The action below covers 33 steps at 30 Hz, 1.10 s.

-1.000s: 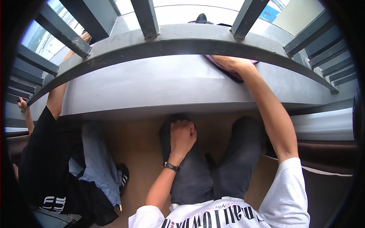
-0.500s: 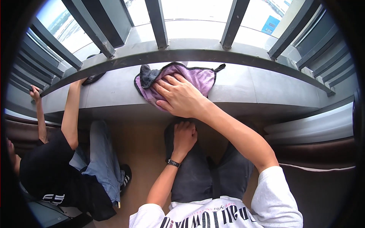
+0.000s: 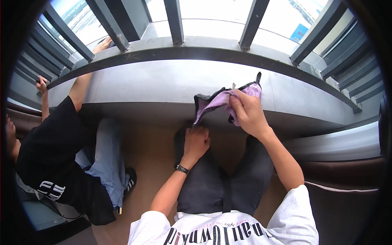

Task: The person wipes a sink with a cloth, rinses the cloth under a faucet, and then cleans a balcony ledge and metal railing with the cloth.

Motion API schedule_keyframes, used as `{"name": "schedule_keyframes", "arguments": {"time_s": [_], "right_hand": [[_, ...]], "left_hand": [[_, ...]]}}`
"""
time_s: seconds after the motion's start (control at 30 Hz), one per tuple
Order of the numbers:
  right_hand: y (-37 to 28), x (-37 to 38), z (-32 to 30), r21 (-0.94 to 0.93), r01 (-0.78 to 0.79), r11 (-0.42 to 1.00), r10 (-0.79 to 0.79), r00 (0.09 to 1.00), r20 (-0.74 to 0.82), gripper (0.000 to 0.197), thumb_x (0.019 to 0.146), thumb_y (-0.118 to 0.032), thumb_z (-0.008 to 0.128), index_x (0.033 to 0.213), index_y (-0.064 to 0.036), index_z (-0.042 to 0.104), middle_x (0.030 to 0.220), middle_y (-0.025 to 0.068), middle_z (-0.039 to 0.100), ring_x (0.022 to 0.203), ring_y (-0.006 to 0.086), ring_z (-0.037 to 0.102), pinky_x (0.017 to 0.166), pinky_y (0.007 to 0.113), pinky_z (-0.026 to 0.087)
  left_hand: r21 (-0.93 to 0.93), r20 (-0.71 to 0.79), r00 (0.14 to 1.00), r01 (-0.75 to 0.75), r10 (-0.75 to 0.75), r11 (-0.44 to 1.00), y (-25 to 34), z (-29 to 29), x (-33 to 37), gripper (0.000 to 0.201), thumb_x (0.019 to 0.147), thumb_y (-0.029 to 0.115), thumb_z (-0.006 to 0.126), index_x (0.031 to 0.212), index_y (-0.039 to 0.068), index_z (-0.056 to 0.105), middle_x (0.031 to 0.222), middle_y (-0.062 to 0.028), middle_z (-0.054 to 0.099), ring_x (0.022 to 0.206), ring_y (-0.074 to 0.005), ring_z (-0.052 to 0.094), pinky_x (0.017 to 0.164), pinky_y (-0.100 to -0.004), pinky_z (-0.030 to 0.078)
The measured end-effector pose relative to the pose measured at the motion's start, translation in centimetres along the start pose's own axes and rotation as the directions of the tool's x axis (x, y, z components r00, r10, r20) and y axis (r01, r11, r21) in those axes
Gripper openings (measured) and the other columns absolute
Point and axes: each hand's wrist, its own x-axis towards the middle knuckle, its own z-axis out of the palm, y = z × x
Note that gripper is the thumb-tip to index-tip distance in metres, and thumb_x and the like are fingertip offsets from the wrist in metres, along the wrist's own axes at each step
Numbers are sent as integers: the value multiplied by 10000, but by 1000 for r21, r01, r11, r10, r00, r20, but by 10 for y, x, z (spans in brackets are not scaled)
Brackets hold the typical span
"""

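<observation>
A purple cleaning cloth (image 3: 220, 99) with dark edging and a small black hanging loop is bunched in my right hand (image 3: 248, 112). The thumb and fingers close around it over the front edge of the grey ledge (image 3: 163, 83), and a folded part hangs to the left. My left hand (image 3: 196, 143), with a dark band on the wrist, rests as a loose fist on my left knee (image 3: 181, 141). Nothing shows in its curled fingers.
Grey metal bars (image 3: 173, 22) on a curved rail (image 3: 196, 53) rise behind the ledge. At left, a co-worker in a black shirt (image 3: 49, 159) reaches one hand (image 3: 103, 45) through the bars. A white curtain (image 3: 339, 141) hangs at right above brown fabric (image 3: 343, 173).
My right hand has gone from lying flat on the spread cloth to gripping it, pulled right and toward me. The co-worker's reaching hand moved farther out past the bars. My left hand stays put.
</observation>
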Motion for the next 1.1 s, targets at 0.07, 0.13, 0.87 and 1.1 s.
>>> {"name": "schedule_keyframes", "arguments": {"time_s": [0.07,0.13,0.87,1.1], "right_hand": [[24,-11,-19,437,-77,896,137,985,-108,289,1042,-225,460,1021,1,637,856,72,690,790,183,659,684,318,483],[26,-28,-34,926,-114,361,279,960,10,358,1054,-251,399,1223,23,555,1165,122,649,1034,208,639,934,340,514],[86,-67,-125,-474,-90,876,18,988,-153,466,817,-52,488,1283,-75,473,1310,237,537,1270,446,456,1122,510,318],[76,-25,-71,-593,195,782,-232,973,15,597,881,-266,606,1433,-89,465,1442,238,463,1362,458,390,1139,486,333]], "left_hand": [[-9,19,1000,-19,19,1000,3,1,1,183,707,49,665,695,101,491,742,-70,519,782,-283,524,736,-410,381],[41,41,999,-17,15,999,5,2,4,183,716,45,661,688,100,488,736,-69,516,776,-282,518,737,-406,380],[64,37,999,-21,19,998,11,1,12,224,733,17,665,643,69,467,672,-72,488,716,-282,491,729,-389,370],[87,68,997,-45,39,995,12,3,9,211,719,22,667,652,81,475,688,-73,494,726,-287,490,719,-398,362]]}}
